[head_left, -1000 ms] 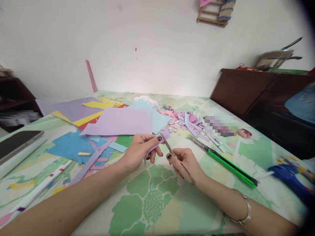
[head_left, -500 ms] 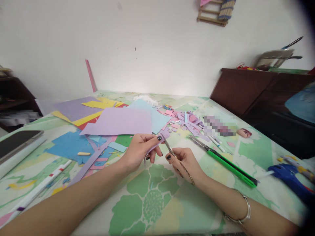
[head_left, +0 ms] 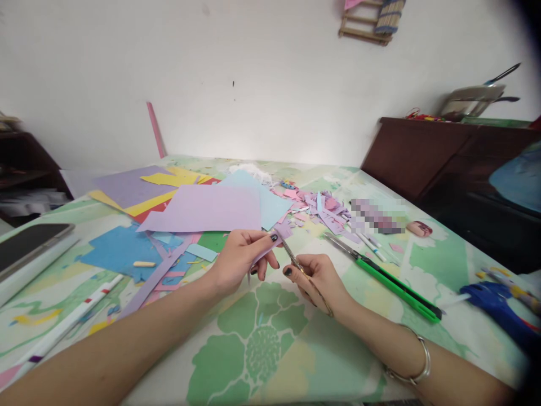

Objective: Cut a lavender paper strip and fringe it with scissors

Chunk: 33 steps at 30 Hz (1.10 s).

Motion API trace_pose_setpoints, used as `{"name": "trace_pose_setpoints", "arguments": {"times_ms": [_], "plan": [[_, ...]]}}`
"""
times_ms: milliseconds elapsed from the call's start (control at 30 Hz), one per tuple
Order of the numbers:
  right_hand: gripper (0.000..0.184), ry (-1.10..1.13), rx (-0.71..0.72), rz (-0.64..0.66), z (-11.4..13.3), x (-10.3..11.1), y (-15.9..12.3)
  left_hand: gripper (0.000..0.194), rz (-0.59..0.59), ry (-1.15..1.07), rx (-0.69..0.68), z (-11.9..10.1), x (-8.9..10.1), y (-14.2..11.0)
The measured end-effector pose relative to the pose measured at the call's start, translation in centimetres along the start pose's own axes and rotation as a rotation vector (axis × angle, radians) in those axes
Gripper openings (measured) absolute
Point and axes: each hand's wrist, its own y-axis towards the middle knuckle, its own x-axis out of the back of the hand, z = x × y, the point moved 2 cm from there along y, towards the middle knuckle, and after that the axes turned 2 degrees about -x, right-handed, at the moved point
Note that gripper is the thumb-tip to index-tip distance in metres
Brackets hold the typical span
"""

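Note:
My left hand (head_left: 245, 256) pinches a narrow lilac paper strip (head_left: 264, 255) between thumb and fingers; part of the strip is hidden behind them. In my right hand (head_left: 319, 282) is a pair of small scissors (head_left: 291, 252) with gold-coloured handles. The scissor blades point up and left, and their tips meet the strip just beyond my left thumb. Behind my left hand lies a large lilac paper sheet (head_left: 207, 208), overlapping a light blue sheet (head_left: 276, 206). To the right of my right hand rests a green utility knife (head_left: 397, 287).
Paper scraps (head_left: 323, 206) are heaped beyond my hands. Blue paper (head_left: 118, 251), a white stick (head_left: 67, 324) and a phone (head_left: 29, 245) lie on the left. On the right are an eraser-like block (head_left: 419, 228) and a blue-handled tool (head_left: 499, 301). A patterned cloth (head_left: 262, 361) covers the table.
Almost nothing differs. Both hands keep their places, with the scissor blades still at the lilac strip; my right thumb has shifted very slightly left.

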Motion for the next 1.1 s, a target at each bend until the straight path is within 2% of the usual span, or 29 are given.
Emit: {"name": "trace_pose_setpoints", "arguments": {"times_ms": [533, 1100], "plan": [[0.046, -0.017, 0.071, 0.078, -0.23, -0.09, -0.18, 0.026, -0.016, 0.010, 0.021, 0.17, 0.06, 0.05], [0.050, -0.021, 0.012, -0.002, -0.14, -0.06, 0.10, 0.027, -0.017, 0.006, 0.028, 0.14, 0.02, 0.07]]}}
